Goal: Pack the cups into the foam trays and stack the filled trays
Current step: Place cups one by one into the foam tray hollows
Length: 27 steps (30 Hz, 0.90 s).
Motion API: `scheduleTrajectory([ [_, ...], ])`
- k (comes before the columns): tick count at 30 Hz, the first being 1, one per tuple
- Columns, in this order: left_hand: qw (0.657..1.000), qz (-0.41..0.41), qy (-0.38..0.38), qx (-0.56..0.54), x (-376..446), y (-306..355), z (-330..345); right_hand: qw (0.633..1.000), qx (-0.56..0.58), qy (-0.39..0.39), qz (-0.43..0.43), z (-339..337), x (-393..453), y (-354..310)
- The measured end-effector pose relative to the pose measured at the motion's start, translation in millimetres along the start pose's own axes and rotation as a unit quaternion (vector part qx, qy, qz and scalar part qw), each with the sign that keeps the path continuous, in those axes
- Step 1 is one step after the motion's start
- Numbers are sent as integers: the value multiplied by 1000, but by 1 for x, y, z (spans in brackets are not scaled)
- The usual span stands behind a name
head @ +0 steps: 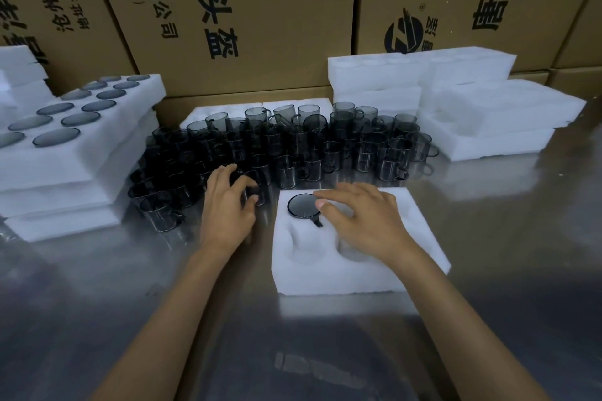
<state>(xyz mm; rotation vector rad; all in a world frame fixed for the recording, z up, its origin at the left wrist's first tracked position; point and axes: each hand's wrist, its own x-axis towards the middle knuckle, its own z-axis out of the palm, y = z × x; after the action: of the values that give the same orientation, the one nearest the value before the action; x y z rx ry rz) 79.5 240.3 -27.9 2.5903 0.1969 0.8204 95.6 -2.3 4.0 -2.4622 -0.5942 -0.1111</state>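
A white foam tray (400,273) lies in front of me on the steel table. One dark glass cup (303,206) sits base-up in its far left pocket, handle slotted toward me. My right hand (361,221) rests on the tray beside that cup, fingertips touching its rim. My left hand (228,205) curls its fingers round a dark cup (255,194) at the near edge of a crowd of several loose smoked-glass cups (325,143). The tray's other pockets hold nothing.
A stack of filled foam trays (97,146) stands at the left, cup bases showing on top. Unfilled foam trays (482,114) are piled at the right. Printed cardboard boxes (260,10) wall off the back. Bare steel table (293,352) lies near me.
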Motion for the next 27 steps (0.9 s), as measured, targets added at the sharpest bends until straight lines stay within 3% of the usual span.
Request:
scheduleTrajectory([
  [3,994,3,-6,-113,2,18,-12,999,31,12,2,-2,1,0],
  [5,984,9,-12,-179,4,36,-24,990,135,41,8,-7,1,-3],
  [9,960,66,-62,-264,2,80,-43,932,359,51,30,-33,0,-7],
  [12,939,91,-97,-316,-9,111,-47,919,394,6,14,-50,-10,-2],
  [14,929,101,-124,-332,-15,121,-47,918,396,18,18,-56,-16,3],
  [17,895,68,-192,-396,-17,127,-47,911,406,60,34,-57,-20,13],
  [19,867,41,-223,-444,-22,134,-45,915,399,45,28,-56,-20,17],
  [20,864,44,-225,-448,-24,138,-43,921,388,23,22,-55,-21,17],
  [23,903,91,-208,-364,-22,147,-35,930,367,-22,11,-54,-22,17],
  [27,919,92,-234,-302,-2,147,-32,931,365,16,13,-59,-23,23],
])
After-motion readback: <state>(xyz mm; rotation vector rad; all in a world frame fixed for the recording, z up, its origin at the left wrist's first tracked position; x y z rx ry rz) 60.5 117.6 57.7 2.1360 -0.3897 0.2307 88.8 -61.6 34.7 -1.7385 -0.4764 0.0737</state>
